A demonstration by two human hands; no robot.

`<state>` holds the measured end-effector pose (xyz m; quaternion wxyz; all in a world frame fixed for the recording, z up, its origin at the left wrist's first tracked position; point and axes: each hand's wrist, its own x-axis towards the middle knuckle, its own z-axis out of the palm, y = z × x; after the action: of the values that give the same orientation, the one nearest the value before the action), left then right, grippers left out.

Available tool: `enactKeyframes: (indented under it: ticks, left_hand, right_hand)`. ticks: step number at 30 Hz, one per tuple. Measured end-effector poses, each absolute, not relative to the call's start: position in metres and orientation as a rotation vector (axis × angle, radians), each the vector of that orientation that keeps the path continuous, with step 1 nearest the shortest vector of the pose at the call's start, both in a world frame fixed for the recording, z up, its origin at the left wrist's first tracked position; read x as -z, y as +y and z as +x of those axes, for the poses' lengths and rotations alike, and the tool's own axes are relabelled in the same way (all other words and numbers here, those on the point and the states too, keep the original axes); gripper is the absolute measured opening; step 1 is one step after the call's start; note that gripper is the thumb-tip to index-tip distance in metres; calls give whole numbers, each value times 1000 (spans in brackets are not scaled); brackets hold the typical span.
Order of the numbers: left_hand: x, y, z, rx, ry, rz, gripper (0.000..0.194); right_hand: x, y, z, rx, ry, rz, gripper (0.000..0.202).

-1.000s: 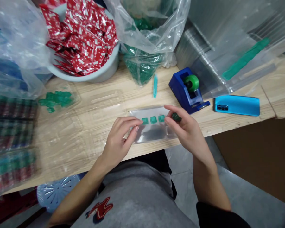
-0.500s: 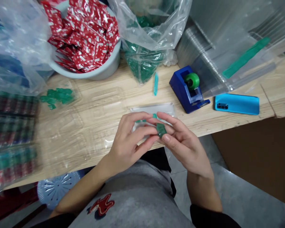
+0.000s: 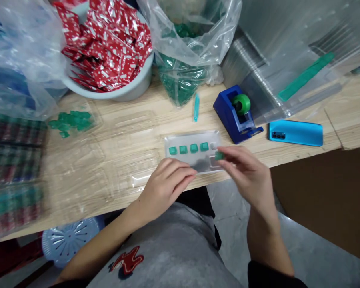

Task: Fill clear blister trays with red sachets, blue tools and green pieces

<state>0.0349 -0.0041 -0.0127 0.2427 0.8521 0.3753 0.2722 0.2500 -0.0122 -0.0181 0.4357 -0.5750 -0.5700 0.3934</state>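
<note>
A clear plastic tray (image 3: 184, 160) lies near the table's front edge, with several green pieces (image 3: 193, 148) in a row in it. My right hand (image 3: 243, 168) pinches another green piece (image 3: 219, 155) between thumb and fingers over the tray's right end. At the tray's front edge rests my left hand (image 3: 172, 182), its fingers pressed together; whether anything is between the fingertips is hidden. A thin turquoise stick (image 3: 197, 107) lies on the table behind the tray.
Behind stand a bowl (image 3: 132, 94) of red packets, a bag (image 3: 180, 76) of green pieces and a blue tape dispenser (image 3: 232, 116). A blue phone (image 3: 297, 133) is at the right. Clear trays (image 3: 135, 124) and loose green pieces (image 3: 72, 121) lie left.
My hands have parted. The right hand has moved right with the green piece, and the left has let go of it and come down at the tray, whose row of pieces now shows.
</note>
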Motion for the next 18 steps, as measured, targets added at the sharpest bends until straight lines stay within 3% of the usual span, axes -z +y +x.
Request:
enactKeyframes:
  ticks: [3,12,18]
  left_hand:
    - [22,-4,29,-563,1028,2396,10]
    - [24,16,29,-282,1014,2327,20]
    - [18,15,34,-174,1024,2403,25]
  right_hand:
    - [24,7,268,-794,-1651,-1537,27]
    - [23,42,277,-987,-2059,-1357,24]
    - [28,40,267,-759,-2208,-1420,21]
